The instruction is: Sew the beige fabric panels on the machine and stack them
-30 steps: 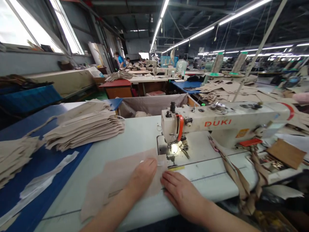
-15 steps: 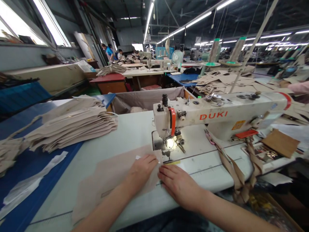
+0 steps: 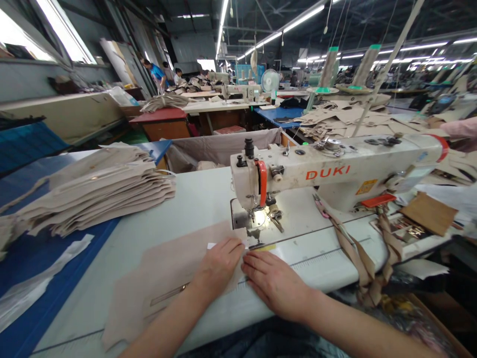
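Note:
A beige fabric panel [image 3: 167,256] lies flat on the pale sewing table, its right end just in front of the needle area of the sewing machine [image 3: 286,174]. My left hand [image 3: 218,263] presses on that right end, fingers bent and close together at the edge. By its knuckles, a small white piece [image 3: 211,245] shows on the cloth. My right hand [image 3: 276,281] meets it from the other side, with fingers together at the panel's edge; the thumb is hidden. Below my left wrist, a narrow framed slot [image 3: 169,294] with a zipper-like line crosses the panel.
A stack of beige cut pieces [image 3: 108,191] rests at the left on a blue surface, beside a white strip [image 3: 48,278]. Right of the needle lie scissors [image 3: 321,205], fabric straps [image 3: 354,253] and a parts tray [image 3: 406,228]. A cloth-lined bin [image 3: 219,146] stands behind the table.
The whole view has shifted slightly, with the scene sliding left. Both hands keep nearly the same place on the fabric panel, and the slot in it shows more plainly.

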Demonstrator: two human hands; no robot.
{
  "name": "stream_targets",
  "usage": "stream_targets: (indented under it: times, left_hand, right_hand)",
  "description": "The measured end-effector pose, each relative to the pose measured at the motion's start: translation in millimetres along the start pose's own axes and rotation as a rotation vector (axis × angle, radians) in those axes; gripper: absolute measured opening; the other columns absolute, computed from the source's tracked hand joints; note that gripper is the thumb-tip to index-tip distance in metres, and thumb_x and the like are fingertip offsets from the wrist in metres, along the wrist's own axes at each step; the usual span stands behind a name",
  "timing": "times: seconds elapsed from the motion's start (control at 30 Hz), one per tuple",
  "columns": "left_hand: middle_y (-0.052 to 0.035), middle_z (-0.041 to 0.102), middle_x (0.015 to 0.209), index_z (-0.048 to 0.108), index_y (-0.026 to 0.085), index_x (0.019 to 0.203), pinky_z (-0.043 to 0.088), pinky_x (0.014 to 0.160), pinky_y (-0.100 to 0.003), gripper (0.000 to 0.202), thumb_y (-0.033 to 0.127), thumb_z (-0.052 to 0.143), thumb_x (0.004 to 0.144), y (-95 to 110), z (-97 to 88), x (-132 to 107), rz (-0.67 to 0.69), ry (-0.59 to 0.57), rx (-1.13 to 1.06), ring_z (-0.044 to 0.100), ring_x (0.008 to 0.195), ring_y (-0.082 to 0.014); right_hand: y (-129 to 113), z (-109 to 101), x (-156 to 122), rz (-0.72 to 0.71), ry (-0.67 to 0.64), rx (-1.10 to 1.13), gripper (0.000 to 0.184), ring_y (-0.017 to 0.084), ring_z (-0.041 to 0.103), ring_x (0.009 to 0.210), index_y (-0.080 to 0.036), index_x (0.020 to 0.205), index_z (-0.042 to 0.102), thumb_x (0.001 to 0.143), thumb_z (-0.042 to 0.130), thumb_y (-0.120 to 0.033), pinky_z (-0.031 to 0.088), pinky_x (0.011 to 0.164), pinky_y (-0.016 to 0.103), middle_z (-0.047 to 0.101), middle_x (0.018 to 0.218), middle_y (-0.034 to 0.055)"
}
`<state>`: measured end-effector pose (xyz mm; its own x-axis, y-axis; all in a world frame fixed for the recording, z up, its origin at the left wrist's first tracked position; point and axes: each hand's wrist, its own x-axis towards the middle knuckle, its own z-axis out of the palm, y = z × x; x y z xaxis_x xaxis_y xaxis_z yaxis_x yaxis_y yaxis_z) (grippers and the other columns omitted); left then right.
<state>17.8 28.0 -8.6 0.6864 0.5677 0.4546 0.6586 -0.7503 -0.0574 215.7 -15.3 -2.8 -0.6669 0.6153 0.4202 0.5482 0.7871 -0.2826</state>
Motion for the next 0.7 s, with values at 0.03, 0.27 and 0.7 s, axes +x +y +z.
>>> stream_targets:
  times: [0.03, 0.27, 0.7]
  left_hand:
    - [-0.0072, 0.066, 0.091, 0.062, 0.014, 0.093, 0.054, 0.08, -0.034, 0.021, 0.002, 0.045, 0.089, -0.3, 0.5, 0.0, 0.005, 0.006, 0.0, 0.061, 0.086, -0.021]
    - [-0.0071, 0.065, 0.091, 0.062, 0.014, 0.095, 0.053, 0.081, -0.035, 0.022, 0.002, 0.044, 0.09, -0.1, 0.2, 0.1, 0.006, -0.012, -0.012, 0.061, 0.086, -0.021]
    - [-0.0087, 0.067, 0.096, 0.063, 0.014, 0.102, 0.053, 0.084, -0.036, 0.026, 0.003, 0.042, 0.09, 0.7, -0.5, -2.6, 0.013, -0.008, 0.013, 0.063, 0.091, -0.0218]
  right_hand:
    - [-0.1, 0.0, 0.0, -0.001, 0.0, 0.001, 0.029, 0.022, 0.054, 0.121, -0.01, 0.12, 0.062, 0.098, 0.047, -0.021, 0.043, 0.108, 0.036, 0.065, 0.124, 0.0127]
    - [-0.4, 0.2, -0.1, 0.007, -0.007, 0.011, 0.029, 0.021, 0.053, 0.123, -0.01, 0.121, 0.062, 0.098, 0.046, -0.02, 0.042, 0.109, 0.036, 0.065, 0.125, 0.0127]
    - [0.2, -1.7, 0.1, -0.001, -0.008, 0.021, 0.03, 0.021, 0.054, 0.122, -0.01, 0.122, 0.062, 0.099, 0.046, -0.02, 0.043, 0.109, 0.036, 0.065, 0.125, 0.0127]
